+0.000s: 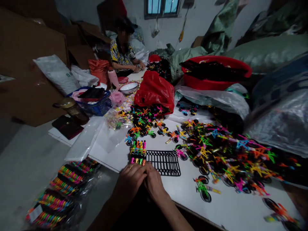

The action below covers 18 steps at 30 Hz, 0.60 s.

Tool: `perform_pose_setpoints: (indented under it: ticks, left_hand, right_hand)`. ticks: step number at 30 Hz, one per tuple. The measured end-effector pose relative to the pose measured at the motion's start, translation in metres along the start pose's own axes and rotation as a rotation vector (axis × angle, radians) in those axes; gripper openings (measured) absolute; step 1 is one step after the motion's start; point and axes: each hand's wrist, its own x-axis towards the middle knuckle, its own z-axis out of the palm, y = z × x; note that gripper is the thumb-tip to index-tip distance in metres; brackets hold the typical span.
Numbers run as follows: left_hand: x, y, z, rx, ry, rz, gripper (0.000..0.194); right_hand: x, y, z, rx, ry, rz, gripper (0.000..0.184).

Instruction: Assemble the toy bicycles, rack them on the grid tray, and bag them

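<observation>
left hand [132,176], right hand [154,181] meet at rack [166,163], by counter [181,190] near edge; bikes [138,148] at rack's left end; i can't tell either grip.

At the lower centre of the frame, the left hand [132,175] and right hand [154,181] cover the near left corner of the black rack [162,161], so whatever they pinch is hidden; both forearms [169,210] run out at the bottom edge. At lower right, an orange toy bicycle [281,211] is blurred. The red bag [155,88] in the middle conceals its contents. Near the top, what the co-worker's hands [138,66] hold is too small to tell, the window [163,7] is cut off by the top edge, and the print on the white sack [56,73] at upper left is unreadable
</observation>
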Motion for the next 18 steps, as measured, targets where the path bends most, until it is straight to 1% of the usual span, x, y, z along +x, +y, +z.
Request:
perform_pose_setpoints:
  ticks: [2,4,6,8,9,11,13,15,16,18]
  left_hand:
    - [-0.002,-0.001,0.004,0.005,0.035,0.028,0.021]
    - [-0.005,-0.004,0.005,0.001,0.056,0.095,0.025]
    - [-0.008,-0.008,0.003,0.011,0.048,0.173,0.028]
    - [-0.01,-0.011,0.0,0.035,0.034,0.226,0.03]
    - [-0.01,-0.013,-0.001,0.05,0.035,0.244,0.031]
    - [-0.008,-0.015,-0.003,0.076,0.054,0.281,0.032]
    - [-0.006,-0.015,-0.003,0.103,0.103,0.314,0.033]
    - [-0.004,-0.014,-0.003,0.153,0.153,0.347,0.035]
    - [-0.003,-0.013,-0.004,0.183,0.172,0.366,0.038]
    - [-0.001,-0.011,-0.006,0.228,0.177,0.41,0.041]
  right_hand:
    - [-0.001,-0.003,0.001,-0.002,-0.017,0.003,0.021]
    - [-0.003,-0.002,-0.006,0.022,-0.04,-0.009,0.02]
    - [0.0,0.005,-0.023,0.071,-0.101,-0.06,0.017]
    - [0.013,0.018,-0.051,0.06,-0.144,-0.085,0.018]
    - [0.024,0.026,-0.067,-0.002,-0.13,-0.063,0.02]
    - [0.051,0.042,-0.097,-0.267,-0.056,0.038,0.023]
    - [0.078,0.055,-0.117,-0.539,-0.018,0.111,0.022]
    - [0.094,0.062,-0.123,-0.661,-0.039,0.105,0.02]
    - [0.097,0.062,-0.123,-0.666,-0.055,0.073,0.019]
    - [0.091,0.061,-0.118,-0.645,-0.099,-0.034,0.018]
